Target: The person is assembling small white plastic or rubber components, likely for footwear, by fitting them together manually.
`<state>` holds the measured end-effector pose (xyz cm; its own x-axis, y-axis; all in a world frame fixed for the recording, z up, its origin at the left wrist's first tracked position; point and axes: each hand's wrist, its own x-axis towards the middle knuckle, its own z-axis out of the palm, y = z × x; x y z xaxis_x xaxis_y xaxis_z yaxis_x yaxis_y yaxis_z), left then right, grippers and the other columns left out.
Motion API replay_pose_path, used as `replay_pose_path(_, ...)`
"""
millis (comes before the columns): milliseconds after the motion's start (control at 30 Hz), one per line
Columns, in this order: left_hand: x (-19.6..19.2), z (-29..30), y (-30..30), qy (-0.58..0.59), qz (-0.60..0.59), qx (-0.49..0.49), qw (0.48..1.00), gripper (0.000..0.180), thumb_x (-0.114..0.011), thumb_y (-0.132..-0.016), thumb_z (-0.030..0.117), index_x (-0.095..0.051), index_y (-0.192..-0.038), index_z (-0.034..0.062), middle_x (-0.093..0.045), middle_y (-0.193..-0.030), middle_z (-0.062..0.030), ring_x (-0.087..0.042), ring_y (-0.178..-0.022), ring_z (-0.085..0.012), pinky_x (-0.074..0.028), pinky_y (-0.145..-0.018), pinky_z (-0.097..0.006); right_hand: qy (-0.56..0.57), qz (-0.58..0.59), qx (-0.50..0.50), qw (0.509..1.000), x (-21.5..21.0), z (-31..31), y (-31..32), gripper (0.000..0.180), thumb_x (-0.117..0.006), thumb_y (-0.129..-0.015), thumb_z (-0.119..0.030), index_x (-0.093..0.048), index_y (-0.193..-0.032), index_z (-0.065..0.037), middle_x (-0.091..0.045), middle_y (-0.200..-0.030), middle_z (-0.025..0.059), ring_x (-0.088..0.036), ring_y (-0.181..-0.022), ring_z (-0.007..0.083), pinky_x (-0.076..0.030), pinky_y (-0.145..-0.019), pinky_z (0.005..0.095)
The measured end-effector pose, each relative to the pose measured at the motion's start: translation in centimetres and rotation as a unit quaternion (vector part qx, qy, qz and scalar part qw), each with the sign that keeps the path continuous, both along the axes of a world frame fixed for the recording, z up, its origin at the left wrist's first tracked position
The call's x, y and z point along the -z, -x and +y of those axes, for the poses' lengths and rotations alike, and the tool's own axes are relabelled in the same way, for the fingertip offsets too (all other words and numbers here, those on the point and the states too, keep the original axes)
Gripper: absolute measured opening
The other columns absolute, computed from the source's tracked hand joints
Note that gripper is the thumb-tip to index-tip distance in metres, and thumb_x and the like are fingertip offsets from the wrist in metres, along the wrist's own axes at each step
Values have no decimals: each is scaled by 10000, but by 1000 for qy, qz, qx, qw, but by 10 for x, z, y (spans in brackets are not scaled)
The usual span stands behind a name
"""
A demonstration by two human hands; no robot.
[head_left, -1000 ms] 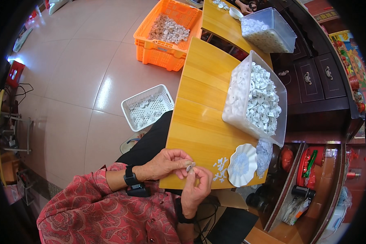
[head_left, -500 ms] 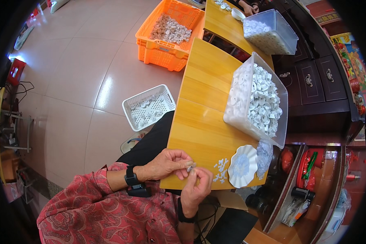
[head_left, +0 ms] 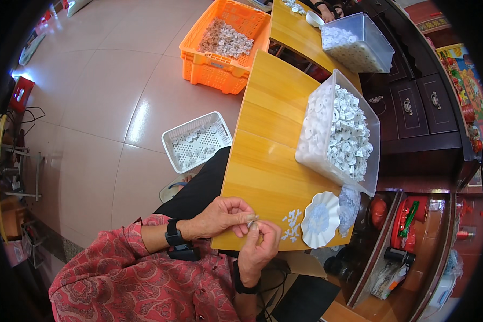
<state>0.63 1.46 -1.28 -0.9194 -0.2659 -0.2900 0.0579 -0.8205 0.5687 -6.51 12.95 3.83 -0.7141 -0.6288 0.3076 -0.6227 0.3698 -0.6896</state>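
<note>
Fingertips [head_left: 246, 217] pinching piece [head_left: 253, 220], left hand [head_left: 221, 217] sideways, right hand [head_left: 258, 248] forward

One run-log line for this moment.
left hand: pinching small part | right hand: pinching same part | nearby: loose pale pieces, scalloped white dish

To your left spreads a glossy, pinkish-beige tiled floor [head_left: 80, 129], its thin joints bent by the lens. A streak of light [head_left: 140, 116] gleams on one tile, and a brighter patch [head_left: 20, 74] glares by the left rim. A metal-framed stand [head_left: 39, 174] sits at that edge. You have a yellow-brown wooden table [head_left: 268, 104] before you, with a second table [head_left: 295, 33] beyond. On your right stands a dark wooden cabinet [head_left: 424, 142] (its drawers [head_left: 443, 117] carry ornate metal handles [head_left: 408, 106]), with a colourful poster [head_left: 460, 72] past it.
</note>
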Motion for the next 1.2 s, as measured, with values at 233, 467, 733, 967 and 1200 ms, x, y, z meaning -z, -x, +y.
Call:
replay_pose_path(233,-2,-2,0,-20,-15,-14,1000,206,-640,-947,176,-613,-1027,-13,-689,-864,-84,-671,-680,-114,-565,-620,-216,49,-91,-12,995,9,5,2,42,-561,-898,46,-570,-935,28,-581,-989,121,-593,-887,207,-493,-793,307)
replay_pose_path(467,-3,-2,1,-33,-21,-15,999,200,-647,-942,164,-616,-1021,-18,-691,-866,-88,-673,-682,-114,-563,-610,-213,35,-71,-3,997,7,4,3,66,-593,-871,9,-575,-934,-2,-606,-956,149,-599,-859,306,-484,-768,392)
replay_pose_path(733,-9,-17,-7,41,-37,-27,998,149,-637,-942,122,-634,-1017,-7,-695,-868,-81,-674,-687,-113,-562,-593,-217,12,35,-57,998,0,-18,1,96,-608,-861,26,-568,-947,12,-594,-941,178,-605,-856,346,-498,-740,421)
replay_pose_path(967,-2,-59,-16,50,-35,-174,983,147,-602,-964,151,-630,-1002,12,-685,-898,-95,-662,-677,-116,-565,-587,-230,1,60,-51,997,-27,-26,34,86,-600,-864,8,-626,-944,21,-627,-953,161,-612,-869,312,-493,-774,384)
replay_pose_path(1200,109,-123,-28,-46,-155,-283,945,216,-643,-932,175,-577,-984,-24,-662,-852,-139,-661,-675,-182,-586,-616,-287,28,146,18,989,-71,-38,93,94,-583,-873,-5,-625,-948,35,-633,-930,167,-611,-856,317,-486,-769,382)
